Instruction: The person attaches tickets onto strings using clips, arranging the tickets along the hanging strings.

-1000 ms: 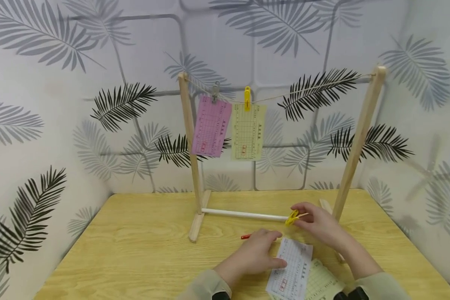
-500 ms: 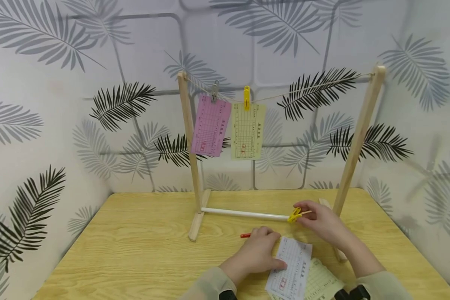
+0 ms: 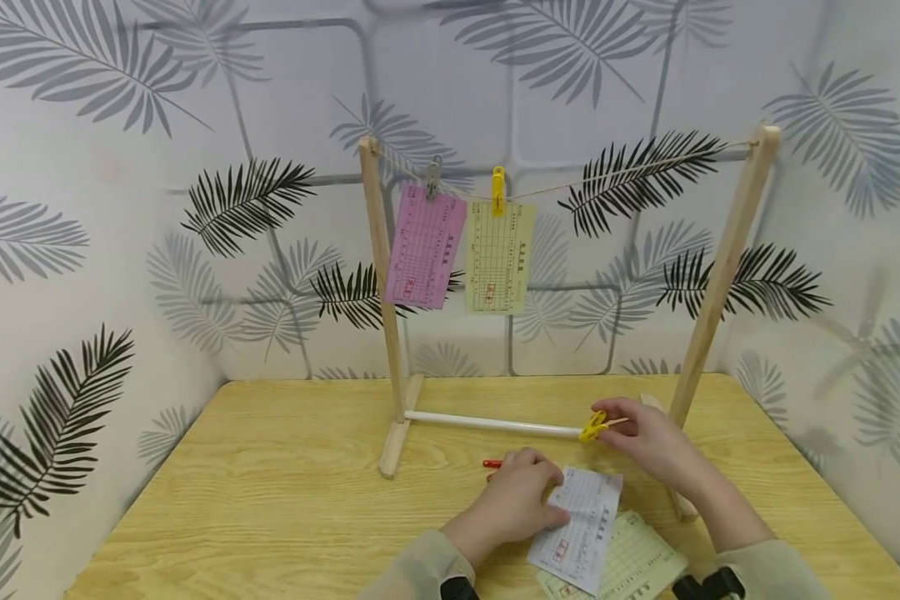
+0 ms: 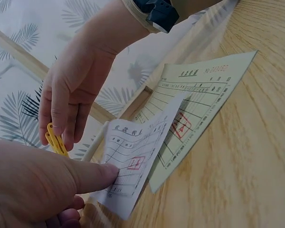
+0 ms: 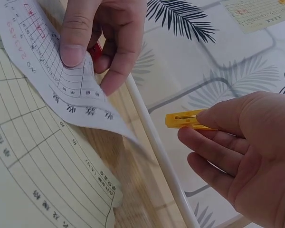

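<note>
My left hand (image 3: 517,498) pinches the left edge of a white printed receipt slip (image 3: 588,521), thumb on top and fingers beneath. In the right wrist view the slip bends up off what lies below. A pale green-yellow receipt slip (image 4: 204,95) lies partly under it on the table. My right hand (image 3: 648,437) holds a yellow clothespin (image 5: 187,118) between thumb and fingers, to the right of and beyond the white slip. Just beyond my left hand lies a small red object (image 3: 492,463), possibly a clip, partly hidden by that hand.
A wooden frame has a left post (image 3: 381,275), a right post (image 3: 723,275) and a white bottom rod (image 3: 495,425). From its string (image 3: 562,189) hang a pink slip (image 3: 425,250) on a grey clip (image 3: 433,177) and a yellow slip (image 3: 499,262) on a yellow clothespin (image 3: 498,192).
My left thumb and fingers have taken up the white slip's edge, and it now bends off the table. My right hand with the clothespin has moved only slightly to the right.
</note>
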Demonstrator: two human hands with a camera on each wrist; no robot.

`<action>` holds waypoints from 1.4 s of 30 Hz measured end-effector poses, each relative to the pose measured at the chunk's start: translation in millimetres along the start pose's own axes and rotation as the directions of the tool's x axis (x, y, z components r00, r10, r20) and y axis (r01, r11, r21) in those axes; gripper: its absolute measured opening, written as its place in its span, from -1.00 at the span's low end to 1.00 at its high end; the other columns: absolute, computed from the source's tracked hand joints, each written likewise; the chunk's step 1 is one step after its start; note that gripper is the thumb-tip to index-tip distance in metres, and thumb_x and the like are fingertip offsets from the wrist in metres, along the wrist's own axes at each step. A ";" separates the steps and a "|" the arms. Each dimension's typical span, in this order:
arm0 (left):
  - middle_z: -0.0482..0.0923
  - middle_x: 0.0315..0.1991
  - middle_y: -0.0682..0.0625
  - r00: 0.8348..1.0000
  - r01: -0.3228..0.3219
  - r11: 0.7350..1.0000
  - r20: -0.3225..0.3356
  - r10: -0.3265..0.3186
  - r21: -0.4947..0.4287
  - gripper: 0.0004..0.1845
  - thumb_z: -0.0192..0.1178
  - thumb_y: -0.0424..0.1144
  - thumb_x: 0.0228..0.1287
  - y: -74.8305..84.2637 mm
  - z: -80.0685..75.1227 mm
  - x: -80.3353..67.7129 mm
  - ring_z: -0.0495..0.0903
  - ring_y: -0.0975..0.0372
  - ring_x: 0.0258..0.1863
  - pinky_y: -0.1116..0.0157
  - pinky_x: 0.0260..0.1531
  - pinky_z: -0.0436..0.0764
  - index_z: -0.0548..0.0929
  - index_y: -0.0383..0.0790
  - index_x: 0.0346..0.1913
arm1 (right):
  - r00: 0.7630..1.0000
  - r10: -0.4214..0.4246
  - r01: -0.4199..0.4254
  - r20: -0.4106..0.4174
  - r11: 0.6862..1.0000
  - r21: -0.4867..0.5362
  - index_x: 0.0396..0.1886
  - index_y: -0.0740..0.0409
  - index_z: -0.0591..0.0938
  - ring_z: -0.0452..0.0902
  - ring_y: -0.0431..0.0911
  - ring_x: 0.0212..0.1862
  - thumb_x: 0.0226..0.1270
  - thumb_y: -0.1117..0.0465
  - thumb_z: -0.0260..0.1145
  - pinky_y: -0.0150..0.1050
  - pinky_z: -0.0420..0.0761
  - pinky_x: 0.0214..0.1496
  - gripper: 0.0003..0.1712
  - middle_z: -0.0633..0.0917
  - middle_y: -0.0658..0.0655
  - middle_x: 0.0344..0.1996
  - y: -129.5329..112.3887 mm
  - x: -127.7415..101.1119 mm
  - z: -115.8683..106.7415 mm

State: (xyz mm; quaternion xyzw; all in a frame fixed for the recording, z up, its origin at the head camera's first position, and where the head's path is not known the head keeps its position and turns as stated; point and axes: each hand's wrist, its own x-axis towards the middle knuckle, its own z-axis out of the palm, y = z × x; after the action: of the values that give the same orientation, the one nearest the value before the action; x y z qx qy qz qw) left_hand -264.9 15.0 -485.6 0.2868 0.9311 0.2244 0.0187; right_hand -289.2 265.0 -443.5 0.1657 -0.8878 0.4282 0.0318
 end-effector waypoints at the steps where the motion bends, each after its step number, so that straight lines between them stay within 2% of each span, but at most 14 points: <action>1: 0.59 0.20 0.09 1.000 -0.004 1.000 -0.004 0.004 0.001 -0.63 0.59 0.03 0.37 0.6 -0.4 -0.5 0.47 0.20 0.22 0.22 0.26 0.52 0.80 -0.01 0.12 | 1.000 -0.001 0.001 -0.002 1.000 0.001 0.39 0.35 0.60 0.77 0.22 0.14 0.58 0.35 0.42 -0.11 0.78 0.06 -0.53 0.73 0.31 0.15 0.1 -0.2 -0.3; 6: 0.59 -0.01 0.13 0.999 -0.024 1.000 -0.030 0.025 0.013 -0.79 0.58 -0.08 0.38 2.5 -1.5 -2.1 0.49 0.24 0.06 0.28 0.15 0.50 0.79 0.03 -0.04 | 1.000 0.000 0.001 -0.016 1.000 0.011 0.39 0.35 0.60 0.77 0.21 0.14 0.58 0.35 0.43 -0.17 0.76 0.04 -0.53 0.73 0.31 0.15 0.9 -0.9 -1.8; 8: 0.57 -0.05 0.14 0.999 -0.020 1.000 -0.038 0.020 0.010 -0.78 0.58 -0.09 0.39 2.9 -1.8 -2.2 0.49 0.25 0.03 0.28 0.12 0.50 0.77 0.02 -0.03 | 1.000 0.006 -0.005 -0.021 1.000 0.011 0.40 0.34 0.60 0.77 0.21 0.14 0.58 0.33 0.43 -0.17 0.77 0.04 -0.52 0.73 0.31 0.15 1.2 -1.0 -2.3; 10: 0.57 -0.06 0.13 0.999 0.001 1.000 -0.045 -0.001 0.000 -0.72 0.57 -0.06 0.40 3.0 -1.4 -2.0 0.49 0.25 0.03 0.28 0.11 0.51 0.75 -0.01 0.03 | 1.000 0.013 -0.013 -0.021 1.000 0.014 0.40 0.33 0.60 0.76 0.21 0.15 0.59 0.31 0.44 -0.14 0.77 0.05 -0.52 0.73 0.30 0.16 1.3 -1.2 -2.9; 13: 0.57 -0.03 0.08 0.997 0.057 0.998 -0.057 -0.057 0.000 -0.53 0.58 0.08 0.37 4.2 -0.5 -2.6 0.49 0.23 0.06 0.26 0.12 0.55 0.73 -0.10 0.15 | 1.000 0.018 -0.018 -0.018 1.000 0.014 0.40 0.32 0.60 0.76 0.21 0.15 0.59 0.30 0.44 -0.10 0.78 0.07 -0.52 0.73 0.30 0.16 1.4 -1.7 -3.9; 17: 0.52 -0.04 0.04 0.991 0.118 0.988 -0.075 -0.111 0.098 -0.32 0.59 0.31 0.24 6.9 1.3 -5.4 0.43 0.19 0.01 0.26 0.03 0.56 0.71 -0.16 0.14 | 1.000 0.019 -0.019 -0.017 1.000 0.014 0.40 0.32 0.60 0.76 0.21 0.16 0.60 0.29 0.44 -0.09 0.78 0.08 -0.52 0.72 0.30 0.17 0.9 -2.8 -5.0; 20: 0.50 -0.05 0.02 0.989 0.131 0.977 -0.084 -0.119 0.168 -0.30 0.60 0.36 0.17 8.7 1.7 -6.9 0.43 0.17 -0.02 0.26 -0.03 0.56 0.71 -0.15 0.05 | 1.000 0.018 -0.018 -0.021 1.000 0.013 0.41 0.32 0.60 0.76 0.21 0.16 0.60 0.29 0.44 -0.10 0.78 0.08 -0.52 0.72 0.29 0.17 0.2 -2.8 -5.5; 23: 0.52 -0.05 0.01 0.987 0.144 0.975 -0.089 -0.130 0.168 -0.39 0.62 0.31 0.20 9.4 1.6 -6.1 0.45 0.16 -0.02 0.26 -0.05 0.57 0.71 -0.11 -0.03 | 1.000 0.020 -0.020 -0.018 1.000 0.018 0.41 0.32 0.60 0.75 0.21 0.17 0.61 0.29 0.43 -0.10 0.78 0.08 -0.52 0.71 0.29 0.17 -0.8 -2.4 -6.1; 31: 0.51 -0.17 0.09 0.983 0.169 0.985 -0.081 -0.166 0.022 -0.66 0.66 0.04 0.27 6.1 -1.4 -1.9 0.44 0.20 -0.09 0.25 -0.06 0.53 0.74 -0.05 -0.16 | 1.000 0.018 -0.018 -0.010 1.000 0.017 0.43 0.33 0.59 0.75 0.20 0.17 0.62 0.31 0.40 -0.12 0.77 0.08 -0.52 0.71 0.30 0.16 -2.8 -1.7 -7.2; 37: 0.50 -0.29 0.16 0.989 0.093 0.996 -0.112 -0.092 0.003 -0.76 0.62 -0.10 0.31 3.5 -4.5 -4.4 0.42 0.26 -0.19 0.28 -0.14 0.48 0.70 0.00 -0.27 | 1.000 0.023 -0.023 -0.008 1.000 0.019 0.42 0.36 0.58 0.75 0.23 0.16 0.62 0.32 0.40 -0.08 0.78 0.06 -0.52 0.70 0.33 0.17 -3.6 -3.4 -7.9; 42: 0.48 -0.36 0.20 0.989 0.046 0.999 -0.142 -0.047 -0.012 -0.81 0.54 -0.20 0.38 2.3 -4.5 -4.0 0.40 0.30 -0.27 0.30 -0.23 0.42 0.66 0.05 -0.24 | 1.000 0.019 -0.019 -0.016 1.000 0.015 0.42 0.35 0.58 0.75 0.24 0.16 0.62 0.32 0.40 -0.11 0.78 0.06 -0.52 0.71 0.33 0.17 -2.9 -3.3 -8.3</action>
State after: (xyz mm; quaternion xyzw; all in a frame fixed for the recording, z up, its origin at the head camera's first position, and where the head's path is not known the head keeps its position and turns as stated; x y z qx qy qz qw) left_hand -261.0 12.7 -480.9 0.2482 0.9355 0.2480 -0.0410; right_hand -285.8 270.6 -436.7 0.1542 -0.8857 0.4365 0.0335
